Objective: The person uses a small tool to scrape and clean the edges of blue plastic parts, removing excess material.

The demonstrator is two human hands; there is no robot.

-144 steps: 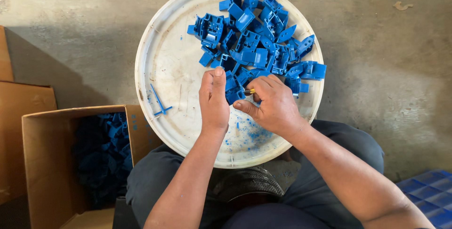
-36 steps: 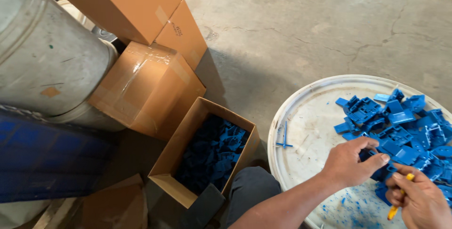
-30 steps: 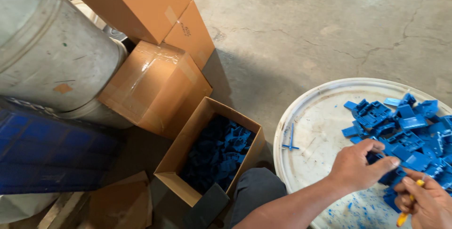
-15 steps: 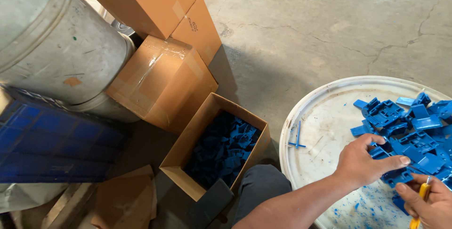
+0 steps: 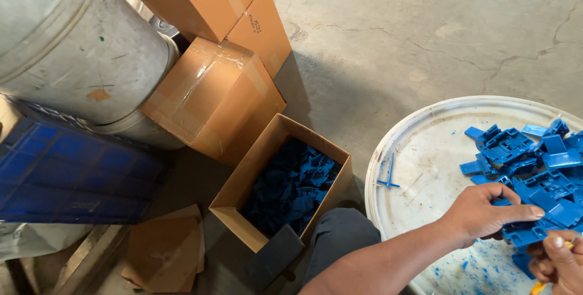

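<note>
Pinches one blue part (image 5: 527,234) with the left hand (image 5: 486,213), thumb on top and fingers under. Grips a yellow tool (image 5: 538,286) in the right hand (image 5: 560,261), fingers curled tight, just right of the left hand and half cut off by the edge of the view.

Half a second back, reached into the pile (image 5: 534,161) with the left fingers spread wide. Now closed on the part. Means one part picked. Not lifted away yet, though: sits right at the near edge of the pile, over the tray (image 5: 425,143), not in the open box (image 5: 267,155).

Holds both hands low over the near side of the round white tray. Lots of blue crumbs under the wrists.

Counting, from the hands out:
- Two hands, one tool, one part held.
- One tray, under both hands.
- One pile of blue parts just past the fingers, too many to count.
- One thin blue stick (image 5: 388,175), left of the left hand, on bare tray.
- One knee (image 5: 340,240), below the left arm.
- One open box, left of the knee, with a dark heap of blue parts inside, too many to count.
- Three shut brown boxes (image 5: 212,94), farther left and up.
- One big grey drum (image 5: 79,46) and one blue crate (image 5: 67,173), farthest left.
- Some flat card (image 5: 164,252) on the floor, below the crate.
</note>
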